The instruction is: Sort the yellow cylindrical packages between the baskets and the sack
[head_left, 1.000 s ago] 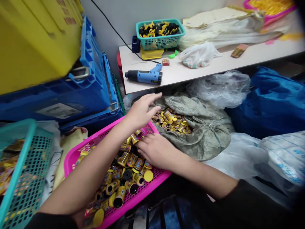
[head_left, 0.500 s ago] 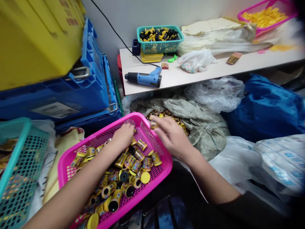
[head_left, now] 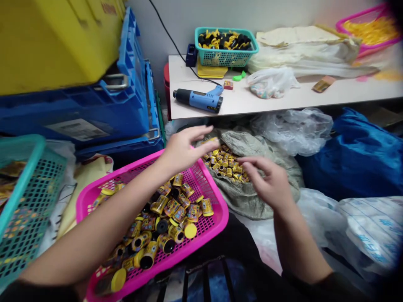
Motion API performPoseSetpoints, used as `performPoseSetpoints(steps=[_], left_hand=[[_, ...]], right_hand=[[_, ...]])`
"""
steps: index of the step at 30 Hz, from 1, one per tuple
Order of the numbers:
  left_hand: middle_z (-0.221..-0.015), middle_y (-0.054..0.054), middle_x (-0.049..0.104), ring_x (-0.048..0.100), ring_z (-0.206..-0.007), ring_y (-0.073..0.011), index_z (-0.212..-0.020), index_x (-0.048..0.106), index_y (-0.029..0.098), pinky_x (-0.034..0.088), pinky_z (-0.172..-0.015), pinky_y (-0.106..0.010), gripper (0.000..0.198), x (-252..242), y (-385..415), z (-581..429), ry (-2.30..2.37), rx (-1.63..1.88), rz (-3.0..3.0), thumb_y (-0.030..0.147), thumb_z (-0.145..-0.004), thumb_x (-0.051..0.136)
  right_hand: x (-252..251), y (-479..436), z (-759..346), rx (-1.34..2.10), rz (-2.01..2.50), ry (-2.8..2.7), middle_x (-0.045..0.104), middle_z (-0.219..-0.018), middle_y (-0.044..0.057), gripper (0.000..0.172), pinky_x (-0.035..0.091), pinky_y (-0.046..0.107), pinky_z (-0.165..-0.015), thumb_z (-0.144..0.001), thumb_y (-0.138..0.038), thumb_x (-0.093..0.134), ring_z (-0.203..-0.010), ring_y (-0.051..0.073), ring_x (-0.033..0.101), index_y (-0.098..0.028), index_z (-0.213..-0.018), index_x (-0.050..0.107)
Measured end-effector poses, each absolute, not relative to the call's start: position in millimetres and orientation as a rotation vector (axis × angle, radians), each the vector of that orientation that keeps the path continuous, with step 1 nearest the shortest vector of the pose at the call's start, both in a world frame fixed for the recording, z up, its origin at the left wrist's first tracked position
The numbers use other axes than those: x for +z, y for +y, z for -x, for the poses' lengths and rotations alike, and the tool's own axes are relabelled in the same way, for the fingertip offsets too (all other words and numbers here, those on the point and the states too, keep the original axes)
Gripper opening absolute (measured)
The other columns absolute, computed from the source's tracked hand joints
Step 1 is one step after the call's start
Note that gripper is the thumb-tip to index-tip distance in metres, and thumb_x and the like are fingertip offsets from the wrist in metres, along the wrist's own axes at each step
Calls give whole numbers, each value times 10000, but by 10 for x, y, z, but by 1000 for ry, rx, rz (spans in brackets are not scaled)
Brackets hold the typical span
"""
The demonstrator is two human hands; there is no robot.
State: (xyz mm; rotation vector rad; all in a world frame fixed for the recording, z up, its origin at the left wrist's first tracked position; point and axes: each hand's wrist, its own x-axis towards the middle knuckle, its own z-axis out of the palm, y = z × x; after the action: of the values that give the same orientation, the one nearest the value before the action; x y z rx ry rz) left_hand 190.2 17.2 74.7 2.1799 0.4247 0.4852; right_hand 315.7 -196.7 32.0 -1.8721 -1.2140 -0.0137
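A pink basket (head_left: pixel 217 220) in front of me holds several small yellow and black printed tubes (head_left: pixel 170 212). Behind it a grey-green sack (head_left: pixel 252 144) lies open with more of the same tubes (head_left: pixel 225 163) inside. My left hand (head_left: pixel 182 147) hovers over the basket's far corner at the sack's mouth, fingers stretched out and apart, holding nothing that I can see. My right hand (head_left: pixel 269 180) floats above the sack's right side with the fingers loosely curled and apart, nothing visible in them.
A white shelf (head_left: pixel 283 98) behind the sack carries a blue power tool (head_left: pixel 200 99), a teal basket (head_left: pixel 225 46) of black and yellow parts and plastic bags. Blue crates (head_left: pixel 94 109) and a yellow bin (head_left: pixel 56 37) stand at the left, a teal basket (head_left: pixel 25 197) at lower left, blue bags at right.
My left hand has lifted out of the pink basket and reached toward the sack. My right hand has moved right, from the basket's edge to above the sack. The view has shifted slightly.
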Motion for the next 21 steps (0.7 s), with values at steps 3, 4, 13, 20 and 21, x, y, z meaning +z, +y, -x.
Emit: performPoseSetpoints(steps=[3, 4, 13, 20, 21], left_hand=[[-1331, -77, 637, 603, -1196, -217, -1261, 641, 184, 471, -1026, -345, 404, 861, 136, -2083, 192, 481, -2353, 318, -881, 622], [-1255, -62, 681, 626, -1149, -206, -1208, 671, 190, 474, -1010, -333, 338, 842, 157, -2063, 144, 392, -2422, 301, -899, 593], [-1141, -89, 706, 600, -1071, -260, -1072, 745, 245, 460, -966, -386, 305, -10, 479, -1284, 273, -526, -2725, 141, -875, 538], [-1065, -109, 698, 623, -996, -265, -1161, 707, 233, 466, -910, -362, 351, 125, 572, -1309, 267, -550, -2703, 192, -832, 590], [-1049, -90, 713, 643, -956, -244, -1152, 709, 226, 474, -883, -326, 342, 210, 595, -1323, 261, -567, -2673, 212, -826, 607]], right_hand=[[425, -1529, -2572, 133, 1669, -1778, 631, -895, 43, 340, 472, 277, -833, -1036, -328, 418, -857, 130, 590, -163, -916, 689], [408, -1382, -2416, 190, 1746, -1941, 629, -940, 61, 313, 463, 319, -887, -1028, -311, 427, -908, 160, 585, -156, -970, 692], [99, -915, -2116, 623, 2317, -2247, 530, -1215, 203, 432, 466, 415, -945, -956, -111, 433, -1123, 287, 526, -38, -1365, 554], [202, -1571, -2820, 134, 1891, -1535, 544, -1163, 84, 390, 491, 248, -867, -1010, -368, 498, -977, 133, 557, -244, -1369, 585], [140, -1625, -3002, 100, 1968, -1411, 555, -1173, 78, 411, 487, 258, -902, -997, -406, 530, -1005, 142, 566, -239, -1369, 584]])
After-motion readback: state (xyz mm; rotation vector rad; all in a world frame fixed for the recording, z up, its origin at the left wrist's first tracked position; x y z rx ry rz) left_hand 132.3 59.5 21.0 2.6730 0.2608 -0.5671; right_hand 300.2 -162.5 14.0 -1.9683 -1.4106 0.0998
